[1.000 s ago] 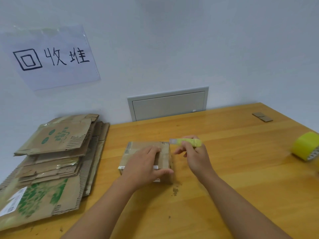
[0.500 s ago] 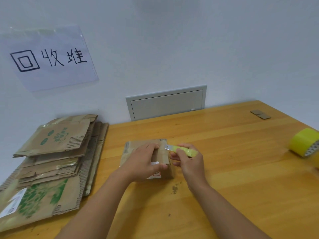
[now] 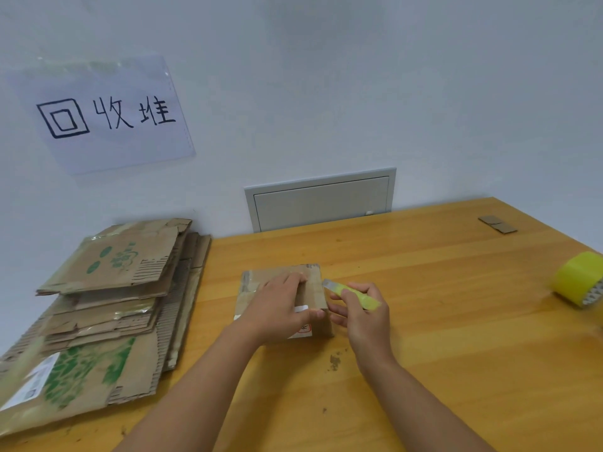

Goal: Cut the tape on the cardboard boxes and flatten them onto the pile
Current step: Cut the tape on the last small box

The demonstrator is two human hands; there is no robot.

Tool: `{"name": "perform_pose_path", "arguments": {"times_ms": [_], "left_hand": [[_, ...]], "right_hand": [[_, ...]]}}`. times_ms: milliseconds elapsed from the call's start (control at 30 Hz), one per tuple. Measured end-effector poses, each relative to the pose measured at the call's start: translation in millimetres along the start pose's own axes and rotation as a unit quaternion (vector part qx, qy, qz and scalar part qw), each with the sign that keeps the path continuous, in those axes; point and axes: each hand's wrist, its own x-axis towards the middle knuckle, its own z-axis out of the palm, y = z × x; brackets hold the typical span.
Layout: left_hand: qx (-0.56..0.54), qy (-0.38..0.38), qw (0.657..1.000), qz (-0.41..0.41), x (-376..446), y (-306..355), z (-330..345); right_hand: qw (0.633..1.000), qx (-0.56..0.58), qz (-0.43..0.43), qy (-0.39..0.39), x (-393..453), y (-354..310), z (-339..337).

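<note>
Small taped cardboard box (image 3: pixel 313 285), brown, worn, its label (image 3: pixel 301 308) seemingly white.

Small taped cardboard box (image 3: pixel 310 282) mid-table, right of flattened cardboard pile (image 3: pixel 107 308).

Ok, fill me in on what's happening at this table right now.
A person is breaking down a small cardboard box on the wooden table. The left hand presses on top of the box to steady it, while the right hand grips a yellow utility knife with its blade at the box's right top edge. The box is not yet flattened. A pile of flattened cardboard lies to the left.
</note>
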Motion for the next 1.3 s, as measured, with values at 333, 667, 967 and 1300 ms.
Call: {"name": "perform_pose_path", "arguments": {"times_ms": [333,667,967,1300], "left_hand": [[0.003,0.009,1.000,0.006,0.3,-0.2,0.1],[0.015,0.016,1.000,0.006,2.7,-1.6,3.3],[0.020,0.019,1.000,0.008,0.8,-0.4,1.9],[0.024,0.022,0.999,0.007,0.3,-1.2,2.1]], "right_hand": [[1.000,-0.009,-0.015,0.000,-1.5,0.4,1.4],[0.994,-0.079,-0.068,-0.021,-0.6,-0.5,2.4],[0.997,-0.055,-0.042,-0.018,-3.6,-4.0,0.8],[0.998,-0.052,-0.033,-0.025,-4.9,-2.4,-1.6]]}}
